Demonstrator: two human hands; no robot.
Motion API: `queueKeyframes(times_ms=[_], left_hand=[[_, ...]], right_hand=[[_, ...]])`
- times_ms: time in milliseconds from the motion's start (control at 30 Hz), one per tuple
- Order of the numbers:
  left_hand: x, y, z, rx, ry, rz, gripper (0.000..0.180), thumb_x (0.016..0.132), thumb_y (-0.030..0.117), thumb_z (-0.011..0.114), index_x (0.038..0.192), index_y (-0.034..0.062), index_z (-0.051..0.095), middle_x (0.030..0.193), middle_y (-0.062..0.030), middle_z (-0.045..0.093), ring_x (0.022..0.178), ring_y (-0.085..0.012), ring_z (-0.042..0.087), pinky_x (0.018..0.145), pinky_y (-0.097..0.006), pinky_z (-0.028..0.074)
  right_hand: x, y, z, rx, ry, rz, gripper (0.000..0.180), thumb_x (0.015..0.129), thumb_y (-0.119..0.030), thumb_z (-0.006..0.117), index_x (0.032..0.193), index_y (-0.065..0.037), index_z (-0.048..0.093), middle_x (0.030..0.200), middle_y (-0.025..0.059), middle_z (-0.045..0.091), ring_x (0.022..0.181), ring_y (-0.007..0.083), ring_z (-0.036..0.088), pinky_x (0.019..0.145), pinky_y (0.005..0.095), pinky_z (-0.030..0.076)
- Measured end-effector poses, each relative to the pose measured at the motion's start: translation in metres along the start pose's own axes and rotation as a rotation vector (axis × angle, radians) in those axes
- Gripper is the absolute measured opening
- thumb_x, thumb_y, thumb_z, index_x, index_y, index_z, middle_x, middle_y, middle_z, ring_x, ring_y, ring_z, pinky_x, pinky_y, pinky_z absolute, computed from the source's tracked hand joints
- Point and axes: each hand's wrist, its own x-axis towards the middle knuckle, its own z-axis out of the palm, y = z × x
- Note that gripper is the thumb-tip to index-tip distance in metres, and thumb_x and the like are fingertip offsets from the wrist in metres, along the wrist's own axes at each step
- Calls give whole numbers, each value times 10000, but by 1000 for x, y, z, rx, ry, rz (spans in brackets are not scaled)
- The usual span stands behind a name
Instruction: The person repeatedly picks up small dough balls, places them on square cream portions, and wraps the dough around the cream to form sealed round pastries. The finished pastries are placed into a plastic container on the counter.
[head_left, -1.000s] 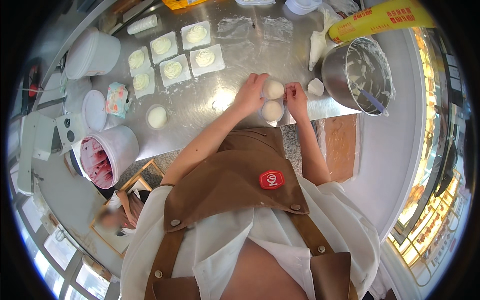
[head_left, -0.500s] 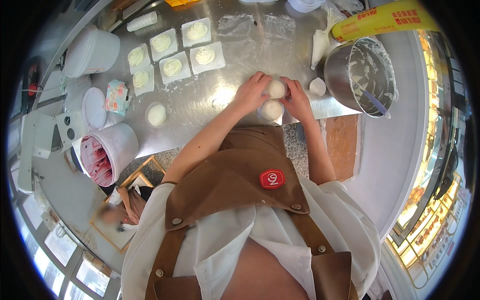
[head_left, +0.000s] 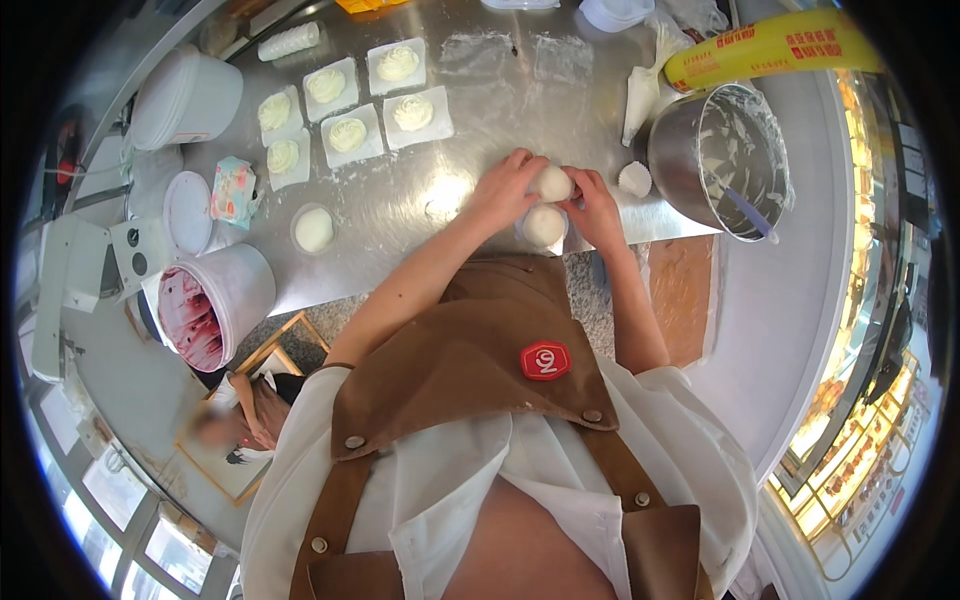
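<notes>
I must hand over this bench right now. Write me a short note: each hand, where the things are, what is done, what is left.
Left hand and right hand: both closed around one white dough ball, held just above the steel table.
A second ball sits below them at the table edge; a smaller piece lies beside the metal bowl.
Done: six squares topped with piped cream, one flat round apart.
Left: two bare squares at the back.
</notes>
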Motion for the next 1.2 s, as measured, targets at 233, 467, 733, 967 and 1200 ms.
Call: queueKeyframes(times_ms=[233,467,733,967,1200], left_hand=[[-17,-17,5,-38,-21,-264,401,799,108,681,1170,68,534,1091,-141,606,928,-316,644,777,-389,522],[-33,-26,17,-199,-187,-310,179,826,181,667,936,44,630,839,-140,689,806,-320,665,712,-402,521],[-30,-17,19,-28,-253,-352,146,822,220,624,862,85,664,834,-123,690,796,-321,660,695,-417,513],[-29,-27,25,-75,-290,-341,127,814,200,618,834,84,666,817,-121,691,784,-319,658,698,-405,514],[-34,-36,27,-164,-259,-325,108,803,166,630,805,61,657,798,-124,690,774,-309,659,704,-395,517]], right_hand=[[-18,7,-4,74,70,35,552,776,-26,738,1277,-51,509,1062,121,570,870,204,611,775,325,514],[-57,-15,12,-103,36,-32,700,679,-163,834,1231,8,440,1119,194,518,969,343,578,801,404,506],[-59,-18,26,-84,-6,5,732,684,-120,809,1264,27,387,1150,225,467,1033,404,527,856,438,483],[-59,-20,24,-12,11,-29,760,698,-49,767,1325,30,345,1207,241,445,1059,407,517,875,424,482],[-47,-25,5,-52,42,-71,892,668,-108,837,1386,10,321,1296,222,426,1088,360,509,941,418,446]])
